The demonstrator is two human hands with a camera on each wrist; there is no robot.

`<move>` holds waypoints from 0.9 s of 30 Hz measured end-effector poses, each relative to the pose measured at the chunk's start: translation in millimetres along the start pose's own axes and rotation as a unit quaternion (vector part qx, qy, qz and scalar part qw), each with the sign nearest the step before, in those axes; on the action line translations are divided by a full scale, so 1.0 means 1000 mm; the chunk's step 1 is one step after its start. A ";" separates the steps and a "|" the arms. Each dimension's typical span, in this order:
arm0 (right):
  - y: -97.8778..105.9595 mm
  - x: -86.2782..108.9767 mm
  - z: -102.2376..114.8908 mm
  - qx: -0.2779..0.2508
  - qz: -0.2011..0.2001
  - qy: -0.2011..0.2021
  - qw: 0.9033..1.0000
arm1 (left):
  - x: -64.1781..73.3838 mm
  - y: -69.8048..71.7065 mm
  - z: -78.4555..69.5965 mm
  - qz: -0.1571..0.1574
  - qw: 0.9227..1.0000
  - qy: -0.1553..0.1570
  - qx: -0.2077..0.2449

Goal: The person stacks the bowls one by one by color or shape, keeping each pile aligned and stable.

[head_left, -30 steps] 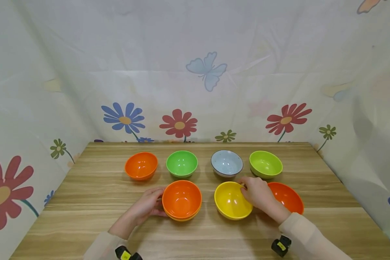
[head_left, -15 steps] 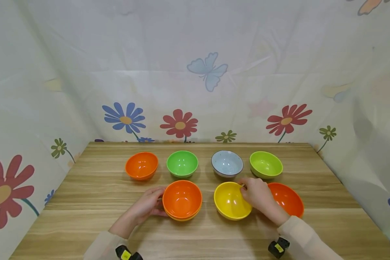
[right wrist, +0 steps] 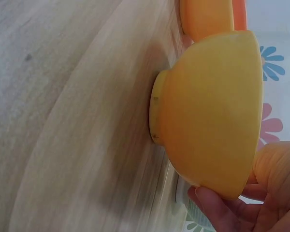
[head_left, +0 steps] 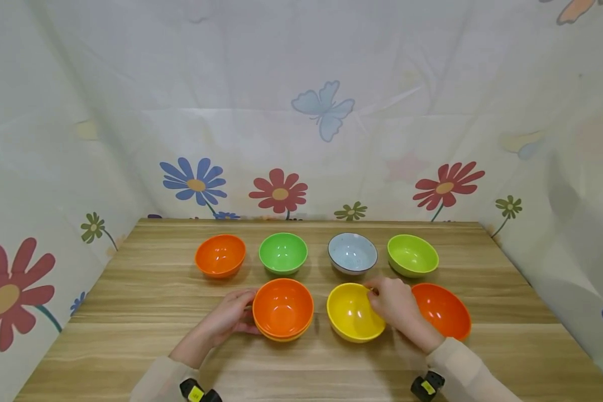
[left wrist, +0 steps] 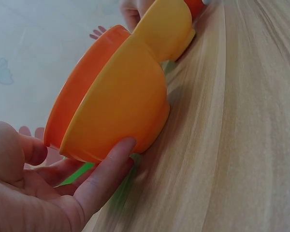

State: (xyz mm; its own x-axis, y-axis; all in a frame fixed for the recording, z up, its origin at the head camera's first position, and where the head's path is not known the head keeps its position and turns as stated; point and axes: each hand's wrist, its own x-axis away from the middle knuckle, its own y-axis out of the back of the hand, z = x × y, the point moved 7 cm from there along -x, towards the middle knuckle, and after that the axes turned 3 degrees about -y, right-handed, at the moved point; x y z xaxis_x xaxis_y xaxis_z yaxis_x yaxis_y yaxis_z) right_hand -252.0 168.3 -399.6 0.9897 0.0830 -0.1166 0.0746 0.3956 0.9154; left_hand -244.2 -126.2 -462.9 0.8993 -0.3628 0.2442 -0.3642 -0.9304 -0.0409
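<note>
Left hand [head_left: 231,316]: grip round orange bowl [head_left: 283,307] nested in amber bowl [left wrist: 121,101] on desk [head_left: 301,379]. Right hand [head_left: 398,305]: grip pinching yellow bowl [head_left: 354,312] at rim, just right of them, nearer than grey-blue bowl [head_left: 353,253].

- yellow bowl [head_left: 354,315]: looks like plastic, v. shiny inside w/ bright light spots; outside smooth & a bit dull
- top orange bowl [head_left: 283,304]: plastic look too, slick & shiny inside
- bottom yellow bowl [left wrist: 121,101], under it: smooth outside, plastic look, only a soft shine
- red-orange bowl [head_left: 444,312], back orange bowl [head_left: 220,257], green bowl [head_left: 283,254] & lime bowl [head_left: 412,255]: same plastic look, all smooth & glossy
- grey-blue bowl [head_left: 353,254]: looks like glazed china, shiny
- counter [head_left: 105,335]: wood look, streaky grain, flat, w/ faint shine
- wall cloth [head_left: 221,67]: thin, creased, mostly dull
- sleeves [head_left: 163,382]: soft cloth, matt
- wrist cams [head_left: 424,385]: hard black plastic look
</note>
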 end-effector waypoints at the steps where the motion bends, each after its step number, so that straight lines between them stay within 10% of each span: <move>1: 0.000 0.000 0.001 0.002 -0.003 0.002 1.000 | 0.000 0.000 0.000 0.001 1.000 -0.001 0.000; 27: 0.024 -0.018 0.038 0.025 -0.035 0.065 0.997 | 0.000 -0.001 -0.001 0.001 1.000 -0.001 0.001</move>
State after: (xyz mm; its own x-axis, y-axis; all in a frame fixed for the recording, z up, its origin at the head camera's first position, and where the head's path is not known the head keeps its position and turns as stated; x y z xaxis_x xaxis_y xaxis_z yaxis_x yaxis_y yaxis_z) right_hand -263.3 141.2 -361.3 0.9578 0.1758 -0.2275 0.1529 0.3586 0.9209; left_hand -244.0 -125.2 -461.7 0.8988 -0.3653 0.2425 -0.3661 -0.9296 -0.0435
